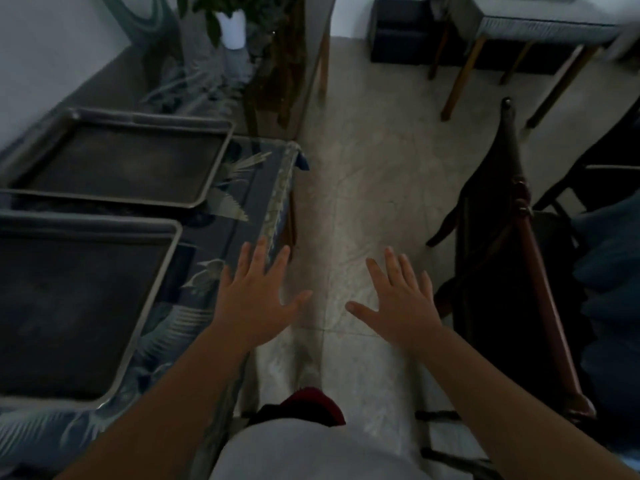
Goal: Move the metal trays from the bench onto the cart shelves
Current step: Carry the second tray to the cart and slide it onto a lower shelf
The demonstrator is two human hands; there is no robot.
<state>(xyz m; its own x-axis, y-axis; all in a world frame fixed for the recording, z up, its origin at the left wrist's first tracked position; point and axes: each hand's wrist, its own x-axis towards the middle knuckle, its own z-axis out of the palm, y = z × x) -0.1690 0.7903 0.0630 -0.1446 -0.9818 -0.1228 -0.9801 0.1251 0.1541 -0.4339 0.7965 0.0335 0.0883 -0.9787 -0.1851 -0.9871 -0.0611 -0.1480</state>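
Two dark metal trays lie flat on the bench (256, 188) at the left, which has a blue patterned cover. The nearer tray (79, 306) fills the lower left; the farther tray (121, 157) sits behind it. My left hand (256, 296) hovers with fingers spread over the bench's right edge, just right of the nearer tray and holding nothing. My right hand (398, 299) is spread flat above the pale floor, also holding nothing. A dark wooden frame (526, 271) stands at the right; whether it is the cart cannot be told.
A white vase with a plant (232, 26) stands at the bench's far end. A stool with wooden legs (512, 36) and a black box (398, 29) sit at the back right. Pale tiled floor (363, 168) runs between bench and wooden frame.
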